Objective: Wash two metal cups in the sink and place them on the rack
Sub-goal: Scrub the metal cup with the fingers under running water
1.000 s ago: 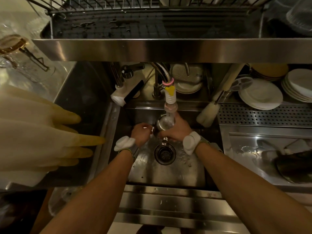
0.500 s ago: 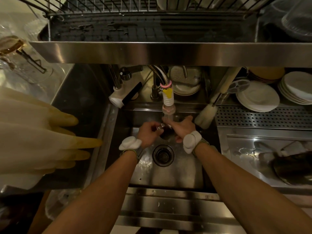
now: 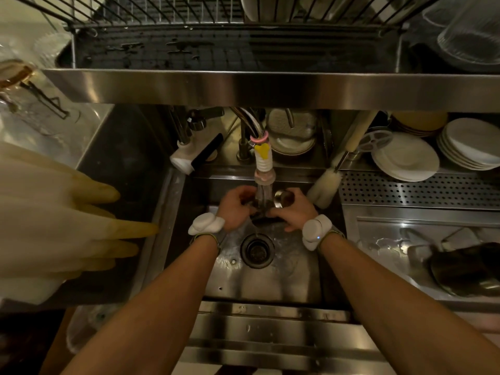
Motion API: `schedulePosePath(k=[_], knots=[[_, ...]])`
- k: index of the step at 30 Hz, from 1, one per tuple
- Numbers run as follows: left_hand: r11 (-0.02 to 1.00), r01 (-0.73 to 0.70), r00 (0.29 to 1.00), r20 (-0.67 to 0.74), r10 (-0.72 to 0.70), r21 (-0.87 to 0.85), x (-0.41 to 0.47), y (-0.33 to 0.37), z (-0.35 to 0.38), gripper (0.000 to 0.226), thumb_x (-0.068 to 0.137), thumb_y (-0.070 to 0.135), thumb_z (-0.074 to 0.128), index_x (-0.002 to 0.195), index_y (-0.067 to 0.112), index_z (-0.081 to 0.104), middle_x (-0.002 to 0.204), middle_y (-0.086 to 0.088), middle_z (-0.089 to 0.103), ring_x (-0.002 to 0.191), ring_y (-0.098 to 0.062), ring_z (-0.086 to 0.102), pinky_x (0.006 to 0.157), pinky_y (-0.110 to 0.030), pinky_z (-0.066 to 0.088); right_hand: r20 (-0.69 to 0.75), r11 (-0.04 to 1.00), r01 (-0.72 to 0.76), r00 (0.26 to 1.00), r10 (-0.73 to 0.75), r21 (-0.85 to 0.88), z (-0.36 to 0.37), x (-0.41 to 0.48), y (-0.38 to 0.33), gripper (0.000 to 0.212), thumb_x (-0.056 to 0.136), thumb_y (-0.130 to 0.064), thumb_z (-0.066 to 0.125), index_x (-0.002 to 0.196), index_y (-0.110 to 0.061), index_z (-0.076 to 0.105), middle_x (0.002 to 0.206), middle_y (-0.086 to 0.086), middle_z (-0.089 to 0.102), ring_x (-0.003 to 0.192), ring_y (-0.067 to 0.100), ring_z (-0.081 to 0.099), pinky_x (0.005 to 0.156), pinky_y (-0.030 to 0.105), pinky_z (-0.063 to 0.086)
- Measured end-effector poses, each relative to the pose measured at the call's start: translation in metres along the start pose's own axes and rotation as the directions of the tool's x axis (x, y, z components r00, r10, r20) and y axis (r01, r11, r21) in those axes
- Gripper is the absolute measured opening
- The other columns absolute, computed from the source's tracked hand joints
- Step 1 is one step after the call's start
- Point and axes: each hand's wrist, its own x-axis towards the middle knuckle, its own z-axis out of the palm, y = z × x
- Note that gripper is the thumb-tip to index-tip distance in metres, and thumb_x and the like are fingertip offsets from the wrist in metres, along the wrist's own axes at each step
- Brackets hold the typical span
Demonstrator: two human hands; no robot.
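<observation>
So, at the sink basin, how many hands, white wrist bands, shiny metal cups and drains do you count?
Hands: 2, left hand and right hand
White wrist bands: 2, left wrist band and right wrist band
Metal cups plainly seen: 1, metal cup at the right hand
Drains: 1, drain
Total: 6

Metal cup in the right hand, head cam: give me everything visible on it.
The metal cup is small, round, shiny steel, with a bright glint on its rim. It is tilted, one round end facing the camera; mouth or base, too dim to tell. The right hand grips it, fingers curled round its body, hiding most of it. It is held above the sink, just right of the water stream.
</observation>
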Motion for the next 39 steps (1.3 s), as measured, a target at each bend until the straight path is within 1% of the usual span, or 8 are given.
schedulePosePath(k=[3,7,14,17,23,29,35,39], knots=[[0.997,0.063,0.996,-0.073,-0.06,0.034,-0.006,-0.011,-0.009,0.056,0.08,-0.008,0.065,0.133,0.002,0.049,0.132,-0.015,0.057,0.123,-0.026,0.054,0.094,-0.015,0.038,0.001,1.0,-0.01,1.0,0.01,0.003,0.019,0.001,-0.002,0.086,0.062,-0.038,0.083,0.135,-0.02,0.041,0.122,0.001,0.059,0.103,0.023,0.062,0.061,0.031,0.058],[0.986,0.143,0.972,-0.2,-0.124,0.081,-0.009,-0.02,-0.019,0.052,0.084,-0.003,0.054,0.134,0.01,0.051,0.133,-0.011,0.058,0.126,-0.025,0.053,0.101,-0.024,0.037,-0.015,0.999,-0.031,0.999,0.031,0.04,0.02,0.001,0.001,0.085,0.062,-0.049,0.081,0.131,-0.017,0.043,0.113,-0.001,0.058,0.101,0.022,0.06,0.087,0.04,0.056],[0.971,0.217,0.966,-0.164,-0.199,0.1,-0.013,-0.022,-0.013,0.051,0.083,-0.001,0.053,0.132,0.012,0.054,0.132,-0.01,0.059,0.123,-0.024,0.054,0.096,-0.022,0.039,-0.005,0.979,-0.155,0.988,0.157,0.134,-0.008,0.0,0.022,0.088,0.07,-0.018,0.081,0.14,-0.018,0.029,0.133,0.01,0.047,0.109,0.027,0.053,0.078,0.04,0.055],[0.982,0.161,0.985,-0.08,-0.154,0.099,-0.014,-0.016,-0.007,0.058,0.081,-0.003,0.058,0.136,0.01,0.047,0.132,-0.011,0.058,0.123,-0.025,0.054,0.094,-0.021,0.039,0.005,0.986,-0.07,0.998,0.07,0.154,0.009,-0.001,0.011,0.084,0.07,-0.024,0.08,0.138,-0.015,0.032,0.126,0.007,0.051,0.103,0.023,0.054,0.073,0.034,0.053],[0.988,0.036,0.999,-0.034,-0.031,0.149,-0.01,-0.016,-0.01,0.102,0.064,0.006,0.078,0.149,0.012,0.022,0.143,-0.013,0.042,0.133,-0.027,0.043,0.11,-0.034,0.038,-0.027,0.971,0.201,0.978,-0.206,-0.13,0.015,0.0,-0.013,0.08,0.055,-0.04,0.083,0.127,-0.02,0.052,0.118,0.0,0.064,0.105,0.02,0.061,0.088,0.03,0.05],[0.989,0.118,0.993,-0.008,-0.117,0.085,-0.007,-0.004,-0.004,0.059,0.066,0.005,0.073,0.122,0.006,0.055,0.111,-0.013,0.068,0.099,-0.019,0.062,0.089,-0.029,0.049,-0.002,0.843,0.306,0.94,-0.342,-0.442,0.019,-0.001,-0.017,0.093,0.043,-0.047,0.08,0.125,-0.017,0.046,0.12,0.005,0.058,0.112,0.03,0.051,0.09,0.033,0.038],[0.994,0.106,0.994,-0.009,-0.107,-0.013,-0.003,-0.015,-0.004,0.031,0.085,-0.005,0.058,0.116,-0.003,0.061,0.105,-0.019,0.068,0.082,-0.019,0.068,0.077,-0.029,0.056,-0.012,0.96,0.246,0.968,-0.25,-0.135,0.009,-0.004,-0.007,0.121,0.035,-0.052,0.086,0.14,-0.026,0.032,0.133,0.003,0.055,0.126,0.025,0.048,0.104,0.044,0.043],[0.964,0.229,0.973,0.004,-0.23,-0.133,-0.004,-0.008,-0.007,0.027,0.092,0.002,0.048,0.114,-0.001,0.062,0.081,-0.011,0.067,0.053,-0.014,0.059,0.055,-0.028,0.05,0.087,0.987,0.153,0.985,-0.149,-0.04,0.009,-0.004,-0.01,0.091,0.057,-0.044,0.084,0.135,-0.02,0.044,0.12,-0.004,0.06,0.111,0.018,0.058,0.096,0.033,0.046]])
